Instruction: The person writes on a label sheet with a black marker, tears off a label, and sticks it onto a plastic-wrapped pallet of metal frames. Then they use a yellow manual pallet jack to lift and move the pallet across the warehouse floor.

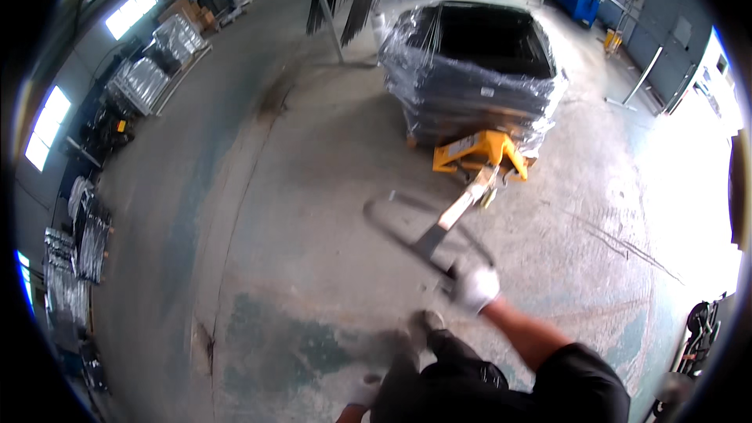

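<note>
Pallet jack (500,143) gripped by one hand

Handle (428,240) is held at its near corner by the gloved right hand (476,288), fingers curled round. Left hand (370,385) is blurred at the lower edge; its grip cannot be told. Pallet jack is seen ahead, at the near side of a film-wrapped load (478,102).

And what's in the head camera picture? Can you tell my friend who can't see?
A white-gloved right hand grips the handle of a yellow pallet jack, which stands at a big, dark, plastic-wrapped load. Around them is a workshop floor, with wrapped stacks along the left.
</note>
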The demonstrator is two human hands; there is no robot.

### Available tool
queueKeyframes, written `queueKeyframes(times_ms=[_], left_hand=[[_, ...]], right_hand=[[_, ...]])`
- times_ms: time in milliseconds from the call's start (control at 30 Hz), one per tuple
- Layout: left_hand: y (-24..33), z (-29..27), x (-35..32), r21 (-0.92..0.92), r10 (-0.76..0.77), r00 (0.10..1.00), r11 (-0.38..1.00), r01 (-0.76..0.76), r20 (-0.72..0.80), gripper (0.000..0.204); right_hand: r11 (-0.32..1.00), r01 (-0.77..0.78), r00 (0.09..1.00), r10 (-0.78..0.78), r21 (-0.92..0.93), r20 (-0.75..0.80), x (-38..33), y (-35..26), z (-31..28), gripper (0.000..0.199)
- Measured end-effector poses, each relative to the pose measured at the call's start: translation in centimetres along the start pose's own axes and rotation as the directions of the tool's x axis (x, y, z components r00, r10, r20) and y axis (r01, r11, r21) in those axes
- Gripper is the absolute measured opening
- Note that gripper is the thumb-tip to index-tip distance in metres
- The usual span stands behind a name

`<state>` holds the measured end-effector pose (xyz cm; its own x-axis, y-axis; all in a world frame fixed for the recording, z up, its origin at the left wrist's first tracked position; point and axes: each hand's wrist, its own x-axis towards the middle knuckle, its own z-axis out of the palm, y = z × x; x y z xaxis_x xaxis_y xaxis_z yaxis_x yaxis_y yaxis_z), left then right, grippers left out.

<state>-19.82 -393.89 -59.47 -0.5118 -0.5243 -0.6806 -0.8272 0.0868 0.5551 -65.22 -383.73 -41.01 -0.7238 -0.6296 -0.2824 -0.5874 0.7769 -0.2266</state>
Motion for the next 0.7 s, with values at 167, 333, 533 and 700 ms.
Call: queueKeyframes(times_ms=[167,333,533,700], left_hand=[[-0.5,-5.7,0.5,-0.079,-0.013,0.994,0.997,0.004,-0.109,0.026],[-2.4,-9.0,0.9,-0.213,-0.103,0.963,0.976,0.049,-0.249,0.023],[-4.6,-7.4,0.9,-0.154,-0.022,0.94,0.987,-0.033,-0.342,0.021],[-0.8,-4.8,-0.1,-0.208,0.005,0.997,0.978,-0.022,-0.079,0.023]], right_hand=[[0.985,0.153,0.916,-0.172,0.082,0.362,-3.7,-2.4,25.4,0.071],[0.991,0.05,0.726,-0.122,0.124,0.677,-0.1,-3.7,19.1,0.073],[0.979,0.084,0.987,-0.107,0.184,0.121,6.4,2.1,-10.7,0.057],[0.919,-0.012,0.988,0.072,0.394,-0.137,12.0,11.3,-21.1,0.033]])
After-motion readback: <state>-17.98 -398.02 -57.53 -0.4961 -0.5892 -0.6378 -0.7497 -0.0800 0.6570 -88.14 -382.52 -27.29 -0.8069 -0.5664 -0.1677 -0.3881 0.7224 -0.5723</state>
